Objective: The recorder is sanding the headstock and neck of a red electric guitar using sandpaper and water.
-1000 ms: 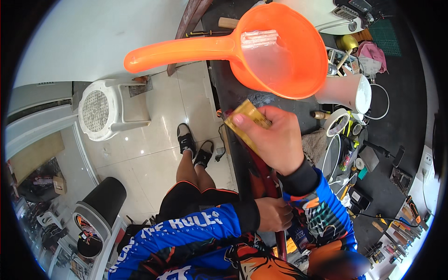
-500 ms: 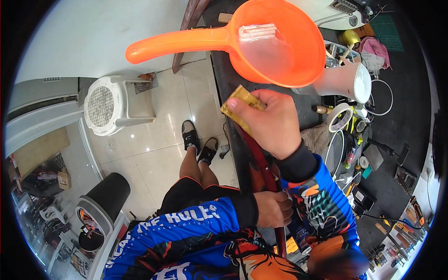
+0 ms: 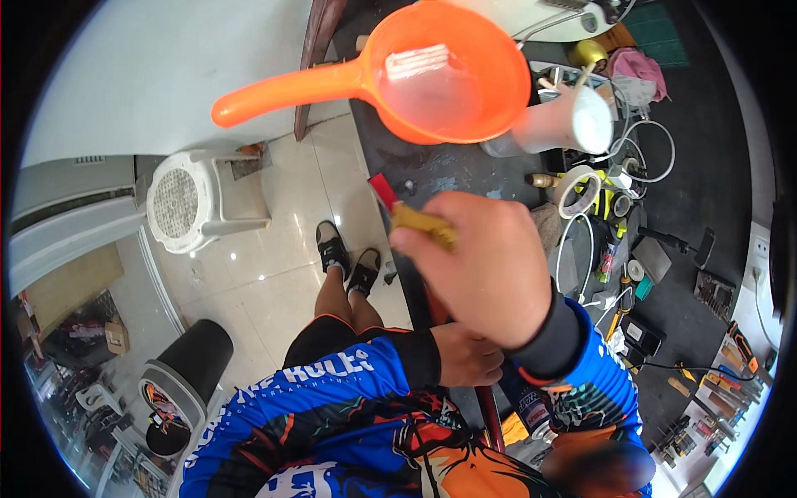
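Observation:
My right hand [image 3: 477, 266] pinches a folded yellow abrasive-looking sheet [image 3: 422, 222] against a long, narrow red piece [image 3: 382, 189], whose far end sticks out past the sheet. Just below it, my left hand [image 3: 465, 353] is wrapped round the same red piece, which continues down toward my body along the dark bench [image 3: 436, 174]. Beyond both hands an orange dipper [image 3: 506, 75] holds cloudy water and some pale strips; its handle reaches out to the left. A translucent white container [image 3: 585, 120] stands beside it.
Cables, a tape roll [image 3: 579, 191], a brown cloth and small tools crowd the bench on the right. To the left, on the tiled floor [image 3: 249, 307], are my feet, a white plastic stool [image 3: 178, 203] and a black bin [image 3: 195, 353].
My right hand has come back toward my body with the sheet, baring the red piece's far end. My left hand has shifted slightly left and up. The dipper appears further left in view.

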Action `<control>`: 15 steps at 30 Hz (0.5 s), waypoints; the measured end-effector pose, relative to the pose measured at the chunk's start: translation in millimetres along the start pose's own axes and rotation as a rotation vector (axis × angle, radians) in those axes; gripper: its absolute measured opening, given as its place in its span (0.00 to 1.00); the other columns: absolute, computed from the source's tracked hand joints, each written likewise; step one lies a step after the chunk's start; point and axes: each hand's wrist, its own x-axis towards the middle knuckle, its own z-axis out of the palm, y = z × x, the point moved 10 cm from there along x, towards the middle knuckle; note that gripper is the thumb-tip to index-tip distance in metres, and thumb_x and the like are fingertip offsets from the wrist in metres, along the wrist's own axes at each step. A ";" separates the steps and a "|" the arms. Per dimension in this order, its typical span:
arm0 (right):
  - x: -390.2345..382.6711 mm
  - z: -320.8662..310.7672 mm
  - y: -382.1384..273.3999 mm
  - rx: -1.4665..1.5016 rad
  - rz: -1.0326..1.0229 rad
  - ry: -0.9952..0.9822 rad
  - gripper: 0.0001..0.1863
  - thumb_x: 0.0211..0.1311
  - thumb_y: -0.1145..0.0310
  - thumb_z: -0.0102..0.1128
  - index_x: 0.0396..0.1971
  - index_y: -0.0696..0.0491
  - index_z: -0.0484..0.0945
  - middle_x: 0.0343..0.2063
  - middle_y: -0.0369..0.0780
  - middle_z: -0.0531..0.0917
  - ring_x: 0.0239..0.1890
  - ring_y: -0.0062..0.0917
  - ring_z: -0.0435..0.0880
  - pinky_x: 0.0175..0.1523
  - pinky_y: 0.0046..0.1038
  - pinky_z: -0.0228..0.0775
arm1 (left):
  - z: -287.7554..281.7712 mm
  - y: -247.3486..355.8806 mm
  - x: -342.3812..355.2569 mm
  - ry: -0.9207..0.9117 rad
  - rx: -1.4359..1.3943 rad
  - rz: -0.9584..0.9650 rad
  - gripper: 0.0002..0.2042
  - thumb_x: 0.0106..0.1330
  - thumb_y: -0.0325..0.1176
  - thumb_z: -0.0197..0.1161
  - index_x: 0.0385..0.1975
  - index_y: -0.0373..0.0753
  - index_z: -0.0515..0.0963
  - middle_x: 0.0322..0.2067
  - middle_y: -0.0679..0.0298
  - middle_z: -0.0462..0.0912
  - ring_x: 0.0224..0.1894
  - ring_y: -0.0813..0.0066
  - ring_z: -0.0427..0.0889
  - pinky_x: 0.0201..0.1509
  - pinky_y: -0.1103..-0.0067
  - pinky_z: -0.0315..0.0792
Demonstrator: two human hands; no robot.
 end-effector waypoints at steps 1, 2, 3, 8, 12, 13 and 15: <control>-0.5 -4.4 -28.8 -0.107 -0.140 -0.039 0.12 0.54 0.62 0.69 0.23 0.56 0.83 0.19 0.44 0.83 0.23 0.42 0.84 0.29 0.36 0.72 | 3.6 2.0 0.8 -0.055 0.032 0.033 0.04 0.54 0.37 0.59 0.26 0.46 0.77 0.29 0.71 0.77 0.39 0.72 0.78 0.47 0.75 0.69; -4.1 -7.0 -52.8 -0.224 -0.244 -0.095 0.09 0.54 0.63 0.67 0.22 0.53 0.82 0.19 0.43 0.83 0.24 0.40 0.85 0.29 0.37 0.71 | 2.4 0.3 1.6 -0.067 0.030 0.033 0.04 0.54 0.37 0.59 0.26 0.46 0.77 0.29 0.71 0.77 0.39 0.72 0.77 0.46 0.75 0.69; -9.3 -10.1 -75.0 -0.319 -0.347 -0.153 0.07 0.54 0.64 0.65 0.20 0.50 0.82 0.19 0.42 0.83 0.24 0.38 0.85 0.30 0.37 0.71 | 1.3 -0.9 1.9 -0.085 0.037 0.038 0.04 0.54 0.37 0.59 0.26 0.46 0.77 0.29 0.71 0.76 0.39 0.72 0.77 0.46 0.76 0.69; -42.2 -30.0 -143.9 -0.325 -0.647 -0.272 0.06 0.52 0.65 0.64 0.20 0.49 0.82 0.20 0.40 0.83 0.25 0.36 0.85 0.30 0.35 0.70 | 0.8 -2.3 1.9 -0.151 0.057 0.041 0.04 0.55 0.37 0.58 0.27 0.46 0.76 0.29 0.71 0.74 0.37 0.73 0.75 0.45 0.76 0.68; -59.9 -20.3 -163.3 -0.390 -0.789 -0.239 0.06 0.52 0.65 0.64 0.20 0.49 0.81 0.19 0.41 0.83 0.25 0.37 0.85 0.30 0.36 0.70 | 5.2 0.1 -1.4 -0.177 0.058 0.033 0.04 0.56 0.37 0.58 0.28 0.46 0.76 0.29 0.71 0.72 0.36 0.74 0.74 0.43 0.77 0.67; -62.7 -18.2 -163.8 -0.402 -0.805 -0.231 0.06 0.52 0.65 0.64 0.20 0.49 0.81 0.19 0.41 0.82 0.25 0.37 0.85 0.30 0.36 0.71 | 5.3 -0.5 -3.1 -0.183 0.058 0.029 0.04 0.57 0.37 0.58 0.28 0.46 0.76 0.29 0.71 0.72 0.36 0.74 0.74 0.43 0.77 0.67; -65.0 -15.5 -161.9 -0.413 -0.816 -0.221 0.06 0.52 0.65 0.64 0.20 0.50 0.81 0.19 0.41 0.82 0.25 0.38 0.85 0.30 0.36 0.71 | 5.5 -1.1 -4.8 -0.194 0.049 0.019 0.04 0.57 0.37 0.58 0.28 0.46 0.76 0.29 0.72 0.71 0.35 0.74 0.73 0.42 0.78 0.67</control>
